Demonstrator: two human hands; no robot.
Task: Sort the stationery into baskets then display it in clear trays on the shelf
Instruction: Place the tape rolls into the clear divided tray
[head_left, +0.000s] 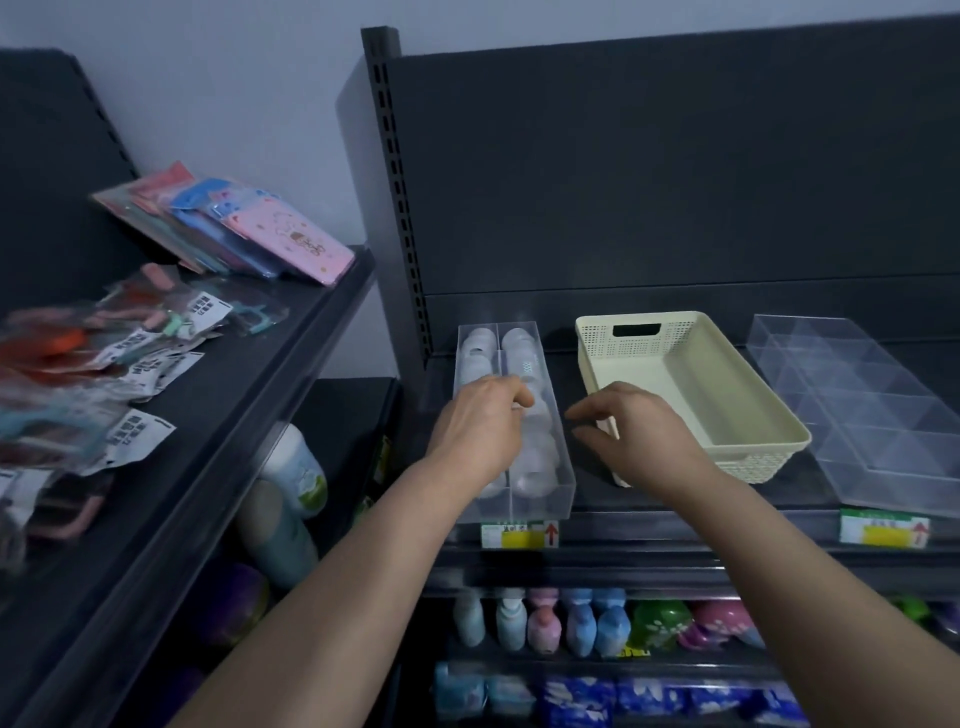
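You're at the display step: left hand (480, 421) is down in the clear tray (563, 486) on the shelf (649, 512), fingers curled among the white items (535, 467); can't tell if it's gripping one. Right hand (623, 431) hovers loose & empty by the cream basket (727, 415), which looks empty. Next, prob. straighten rows w/o toppling them.

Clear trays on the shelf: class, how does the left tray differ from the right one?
The left clear tray holds pale rounded items; the right clear tray looks empty. The left tray is narrower, the right tray wider with more compartments. The left hand reaches into the left tray; no hand touches the right tray. Both are transparent, on one shelf.
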